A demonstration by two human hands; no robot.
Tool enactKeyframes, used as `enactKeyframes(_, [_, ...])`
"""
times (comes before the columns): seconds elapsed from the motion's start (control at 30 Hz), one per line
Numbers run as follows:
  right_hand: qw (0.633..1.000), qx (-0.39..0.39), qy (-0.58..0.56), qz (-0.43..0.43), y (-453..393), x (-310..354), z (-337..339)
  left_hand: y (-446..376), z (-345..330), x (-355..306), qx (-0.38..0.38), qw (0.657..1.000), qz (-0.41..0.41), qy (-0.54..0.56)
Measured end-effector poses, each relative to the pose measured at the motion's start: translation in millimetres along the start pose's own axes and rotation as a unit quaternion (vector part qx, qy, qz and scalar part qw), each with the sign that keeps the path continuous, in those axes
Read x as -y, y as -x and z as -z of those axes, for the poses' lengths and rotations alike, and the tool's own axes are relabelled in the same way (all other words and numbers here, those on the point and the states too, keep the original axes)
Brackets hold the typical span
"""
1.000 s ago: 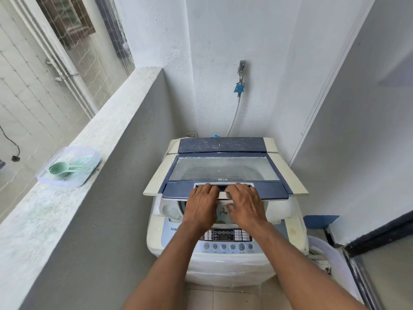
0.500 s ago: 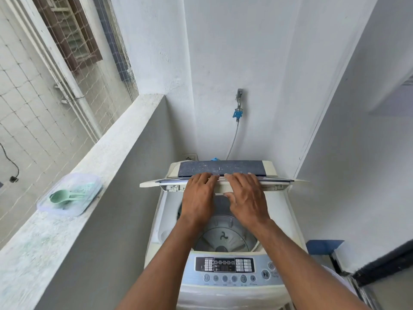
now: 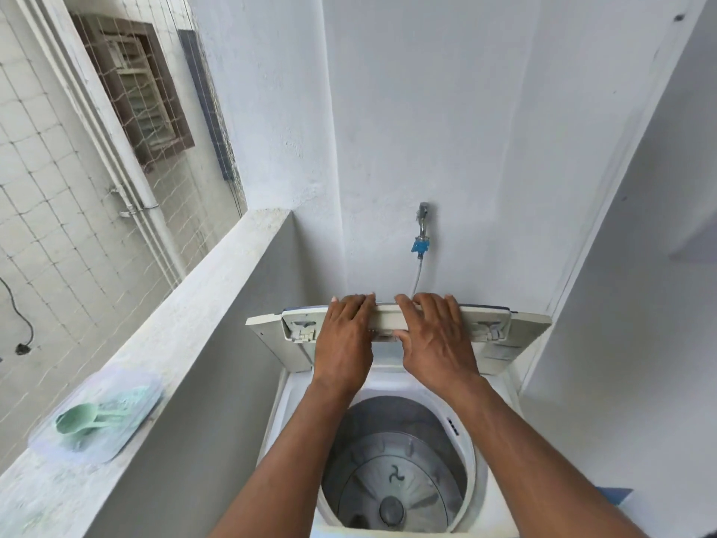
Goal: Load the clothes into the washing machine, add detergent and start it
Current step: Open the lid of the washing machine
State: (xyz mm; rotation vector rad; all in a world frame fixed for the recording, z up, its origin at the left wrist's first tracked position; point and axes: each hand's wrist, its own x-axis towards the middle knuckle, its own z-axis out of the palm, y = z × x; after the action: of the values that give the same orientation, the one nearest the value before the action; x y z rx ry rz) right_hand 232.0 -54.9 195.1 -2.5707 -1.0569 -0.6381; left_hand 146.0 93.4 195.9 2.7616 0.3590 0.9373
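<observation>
The white top-loading washing machine point(image 3: 289, 413) stands against the back wall. Its folded lid point(image 3: 500, 324) is raised nearly upright. My left hand point(image 3: 345, 335) and my right hand point(image 3: 434, 335) hold the lid side by side at its middle, fingertips hooked over its top edge, the right thumb tucked under the handle. Below my forearms the grey drum point(image 3: 392, 479) lies uncovered with only its pulsator showing. A clear plastic container point(image 3: 132, 386) with a green scoop point(image 3: 77, 419) in it sits on the ledge to the left. No clothes are in view.
A concrete ledge point(image 3: 201, 304) runs along the left, with netting and an outside wall beyond it. A tap point(image 3: 423, 215) with a blue fitting and a hose is on the back wall just above the lid. A white wall closes in on the right.
Both hands have swung the lid from almost flat to nearly upright at the back, which uncovered the drum. My view has moved closer, so the control panel has dropped out of sight.
</observation>
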Motion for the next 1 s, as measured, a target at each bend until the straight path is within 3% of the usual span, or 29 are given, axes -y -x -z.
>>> enactKeyframes(0.23, [1.000,0.020,0.004,0.011,-42,-16,-8,-33,-21,15,-0.007,1.000,-0.004,0.011])
enactKeyframes(0.6, [0.999,0.045,-0.021,0.012,-109,-41,-33,-102,-44,37,0.034,0.997,0.003,0.063])
enactKeyframes(1.0, [0.995,0.100,-0.024,-0.001,-144,-60,-55,-143,-65,54,0.091,0.995,0.023,0.038])
